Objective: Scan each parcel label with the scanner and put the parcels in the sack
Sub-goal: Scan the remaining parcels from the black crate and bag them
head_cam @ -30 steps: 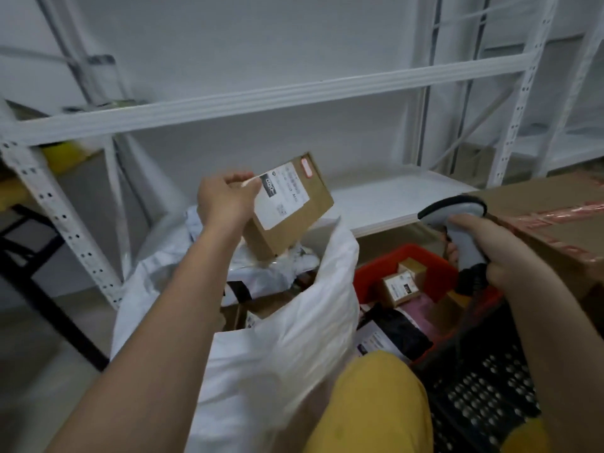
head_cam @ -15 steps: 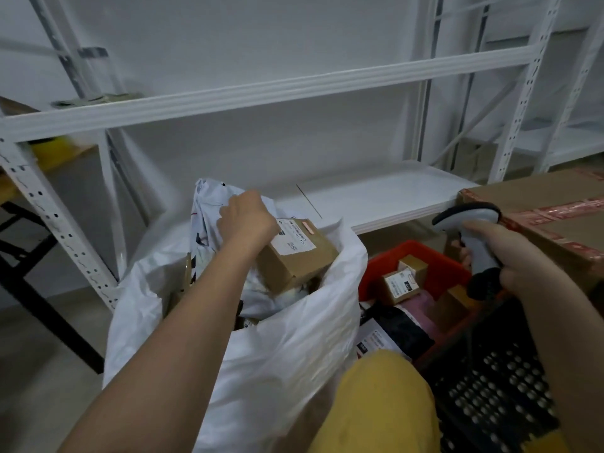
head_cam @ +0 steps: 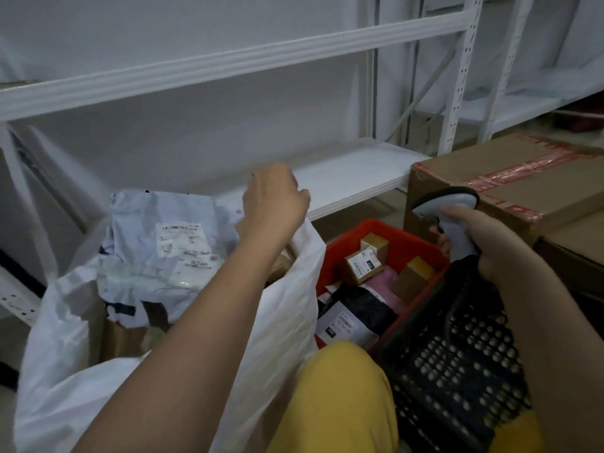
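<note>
The left hand is seen above the mouth of the white sack, at about 12 o'clock of its opening, with the fingers loosely curled and nothing held in them. The scanner is gripped by the right hand at about 3 o'clock from the sack, just above the red crate. Labelled parcels are lying in the crate, among them a small brown box with its label turned upward. It is judged that the next parcel should be taken from the crate, label kept flat and facing the scanner, and dropped well inside the sack, where a grey mailer is already resting.
</note>
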Motion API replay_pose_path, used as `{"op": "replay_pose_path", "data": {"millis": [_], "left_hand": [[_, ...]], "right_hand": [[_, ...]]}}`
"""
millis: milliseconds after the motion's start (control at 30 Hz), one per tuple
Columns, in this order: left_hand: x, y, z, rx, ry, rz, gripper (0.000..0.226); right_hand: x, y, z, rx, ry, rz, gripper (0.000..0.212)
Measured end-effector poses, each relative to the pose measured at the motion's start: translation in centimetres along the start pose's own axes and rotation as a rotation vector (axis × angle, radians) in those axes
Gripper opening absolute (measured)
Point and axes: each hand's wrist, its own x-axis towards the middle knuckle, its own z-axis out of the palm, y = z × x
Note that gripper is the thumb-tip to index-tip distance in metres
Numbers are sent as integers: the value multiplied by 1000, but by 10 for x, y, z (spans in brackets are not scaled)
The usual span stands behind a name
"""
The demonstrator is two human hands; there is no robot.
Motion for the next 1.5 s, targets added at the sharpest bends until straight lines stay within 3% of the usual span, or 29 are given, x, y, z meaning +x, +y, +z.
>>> {"op": "replay_pose_path", "data": {"millis": [67, 133, 300, 400, 467, 567, 700, 833, 900, 967, 1100, 1233, 1333, 1500], "left_hand": [[-4, 24, 30, -86, -36, 57, 16], [-10, 48, 73, -158, -103, 91, 14], [-25, 71, 212, -286, -536, -84, 10], [-27, 56, 289, -258, -771, -181, 30], [-19, 45, 323, -236, -839, -224, 44], [-2, 24, 366, -279, -771, -344, 41], [2, -14, 437, -214, -704, -448, 46], [14, -44, 490, -205, -614, -558, 82], [28, -58, 506, -207, -580, -540, 106], [44, -73, 518, -139, -593, -485, 116], [55, -103, 538, -32, -707, -440, 96], [43, -105, 551, -229, -476, -519, 36], [45, -85, 557, -301, -550, -522, 42], [44, -66, 562, -164, -592, -548, 66]], "right_hand": [[1, 0, -21, -108, -61, 74, 20], [7, 5, -44, -203, -42, 156, 35], [43, 23, -72, -309, -24, 154, 40], [76, 34, -79, -204, -28, 170, 33], [98, 48, -75, -131, -29, 181, 35], [125, 64, -65, -116, -71, 194, 39], [164, 80, -66, -112, -133, 149, 29], [191, 107, -81, -76, -70, 144, 23], [199, 117, -88, -52, -51, 166, 22], [207, 124, -94, -36, -46, 172, 22], [220, 132, -101, -45, -54, 164, 23], [229, 136, -97, 13, -69, 186, 23], [231, 141, -91, 38, -108, 195, 25], [233, 146, -90, 39, -107, 212, 30]]}}
